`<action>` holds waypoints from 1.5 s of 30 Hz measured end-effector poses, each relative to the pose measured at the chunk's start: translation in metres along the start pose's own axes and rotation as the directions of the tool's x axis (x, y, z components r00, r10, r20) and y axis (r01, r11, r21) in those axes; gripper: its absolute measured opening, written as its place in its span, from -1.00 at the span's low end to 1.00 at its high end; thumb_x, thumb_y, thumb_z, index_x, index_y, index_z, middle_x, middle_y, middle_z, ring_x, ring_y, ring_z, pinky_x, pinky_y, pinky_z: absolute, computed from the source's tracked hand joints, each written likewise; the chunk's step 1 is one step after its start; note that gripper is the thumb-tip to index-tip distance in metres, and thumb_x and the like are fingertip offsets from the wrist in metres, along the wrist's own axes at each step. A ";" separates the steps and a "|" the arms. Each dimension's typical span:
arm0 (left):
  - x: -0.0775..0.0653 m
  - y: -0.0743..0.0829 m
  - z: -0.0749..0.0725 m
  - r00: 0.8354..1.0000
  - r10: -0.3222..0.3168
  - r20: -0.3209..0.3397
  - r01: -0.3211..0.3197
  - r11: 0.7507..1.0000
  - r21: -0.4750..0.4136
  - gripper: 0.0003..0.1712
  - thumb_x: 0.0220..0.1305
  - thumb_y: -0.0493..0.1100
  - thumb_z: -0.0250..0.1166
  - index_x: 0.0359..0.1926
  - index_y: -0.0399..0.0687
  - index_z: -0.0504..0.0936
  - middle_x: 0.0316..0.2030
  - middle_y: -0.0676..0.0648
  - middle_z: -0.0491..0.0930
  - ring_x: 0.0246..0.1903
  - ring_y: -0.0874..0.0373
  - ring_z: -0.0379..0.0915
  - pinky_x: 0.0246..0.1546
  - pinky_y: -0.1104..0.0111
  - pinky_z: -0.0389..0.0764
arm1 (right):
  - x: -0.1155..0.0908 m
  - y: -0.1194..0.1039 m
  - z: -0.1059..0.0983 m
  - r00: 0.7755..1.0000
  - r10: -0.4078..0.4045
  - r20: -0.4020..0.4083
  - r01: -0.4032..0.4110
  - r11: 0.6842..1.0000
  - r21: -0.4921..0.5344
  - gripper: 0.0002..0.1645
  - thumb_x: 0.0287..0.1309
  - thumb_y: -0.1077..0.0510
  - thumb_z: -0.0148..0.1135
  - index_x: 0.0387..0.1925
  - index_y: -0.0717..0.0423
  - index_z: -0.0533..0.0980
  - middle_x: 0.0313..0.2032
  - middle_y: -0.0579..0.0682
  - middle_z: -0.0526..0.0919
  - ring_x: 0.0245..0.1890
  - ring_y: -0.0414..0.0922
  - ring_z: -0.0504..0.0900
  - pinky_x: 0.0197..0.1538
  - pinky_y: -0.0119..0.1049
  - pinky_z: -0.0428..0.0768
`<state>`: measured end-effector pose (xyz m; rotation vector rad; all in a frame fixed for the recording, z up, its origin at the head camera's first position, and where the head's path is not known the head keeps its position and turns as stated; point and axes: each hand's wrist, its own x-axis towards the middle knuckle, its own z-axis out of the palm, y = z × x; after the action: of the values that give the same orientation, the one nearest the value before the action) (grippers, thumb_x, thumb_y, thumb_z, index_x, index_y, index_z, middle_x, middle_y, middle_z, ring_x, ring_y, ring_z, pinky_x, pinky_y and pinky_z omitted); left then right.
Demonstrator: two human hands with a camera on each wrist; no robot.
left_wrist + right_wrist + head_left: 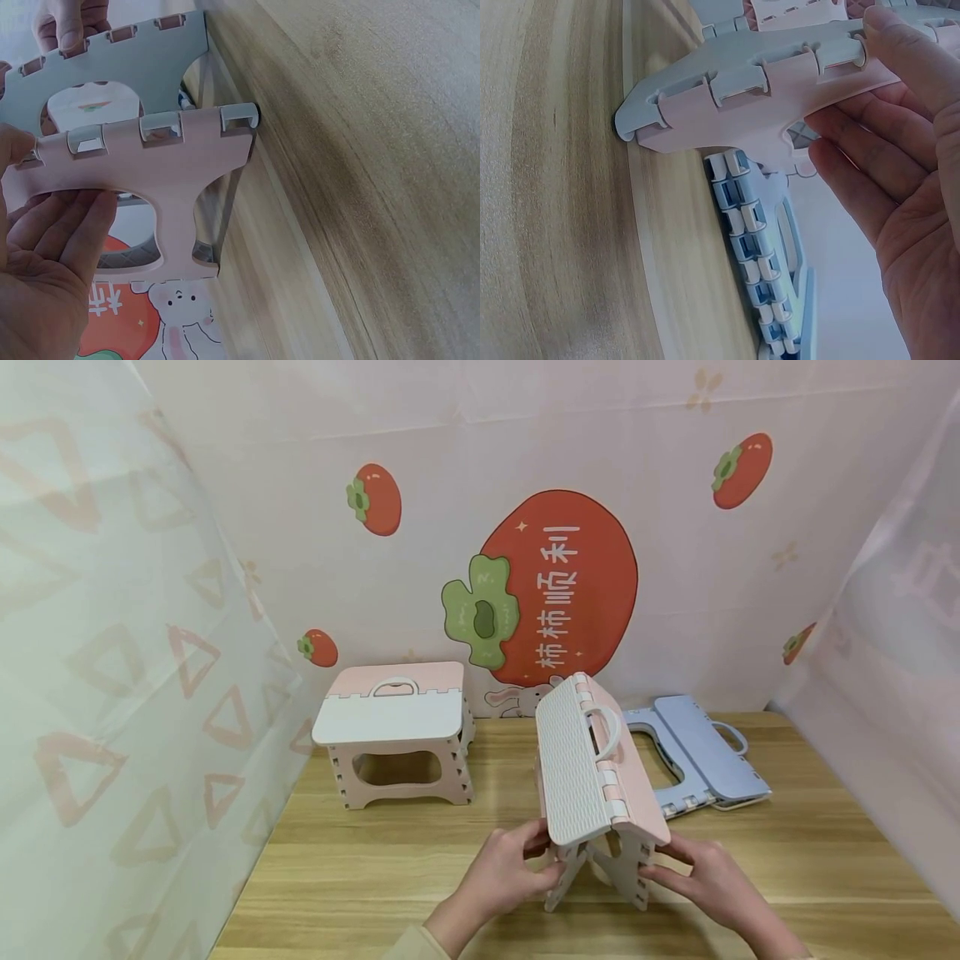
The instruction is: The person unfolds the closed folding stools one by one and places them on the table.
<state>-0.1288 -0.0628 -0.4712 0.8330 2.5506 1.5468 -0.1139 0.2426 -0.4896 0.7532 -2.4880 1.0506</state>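
A pink and white folding stool [576, 762] stands partly folded on the wooden table, its two-part top peaked like a roof and its white carry handle [609, 733] upright. On its left side, my left hand [512, 867] grips a leg panel [176, 169], thumb on the hinged edge and fingers behind the pink face. Opposite, my right hand [701, 878] pinches the other leg panel [739, 112] between thumb and fingers. The panels lean toward each other below the top. In the right wrist view a blue folding stool [754, 247] lies just beyond.
At the back left a second pink and white stool [390, 727] stands fully unfolded. The blue stool lies folded down at the back right of the wooden table [337, 885]. Printed cloth [285, 568] with persimmons hangs behind and along both sides.
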 end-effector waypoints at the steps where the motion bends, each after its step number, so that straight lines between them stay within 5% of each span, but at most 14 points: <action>1: 0.000 0.000 0.000 1.000 0.003 0.000 -0.003 1.000 -0.002 -0.50 0.25 -0.28 0.43 0.21 -0.21 0.60 0.06 -0.15 0.71 0.04 0.21 0.65 0.01 0.52 0.64 | 0.000 0.000 0.000 1.000 0.000 -0.003 0.000 1.000 -0.004 -0.46 -0.04 0.21 0.60 0.05 0.09 0.68 -0.19 -0.14 0.82 -0.14 -0.37 0.72 -0.13 -0.73 0.56; 34: -0.001 -0.005 -0.005 1.000 -0.014 -0.006 0.014 1.000 0.011 -0.49 0.24 -0.29 0.41 0.23 -0.16 0.60 0.07 -0.12 0.71 0.05 0.21 0.65 0.03 0.47 0.66 | -0.001 0.005 -0.003 1.000 0.007 0.007 -0.007 1.000 -0.025 -0.48 0.00 0.20 0.59 0.06 0.06 0.67 -0.18 -0.14 0.82 -0.14 -0.39 0.71 -0.24 -0.64 0.59; 45: -0.003 -0.007 -0.007 1.000 -0.001 -0.008 0.002 1.000 0.010 -0.51 0.24 -0.29 0.40 0.21 -0.18 0.60 0.06 -0.13 0.72 0.04 0.20 0.66 0.02 0.45 0.67 | -0.002 0.006 -0.003 0.999 0.027 0.027 -0.026 0.999 -0.026 -0.49 0.03 0.19 0.58 0.06 0.09 0.67 -0.18 -0.07 0.82 -0.13 -0.39 0.71 -0.28 -0.39 0.72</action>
<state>-0.1315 -0.0718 -0.4739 0.8275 2.5660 1.5413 -0.1157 0.2492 -0.4919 0.7342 -2.5364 1.0224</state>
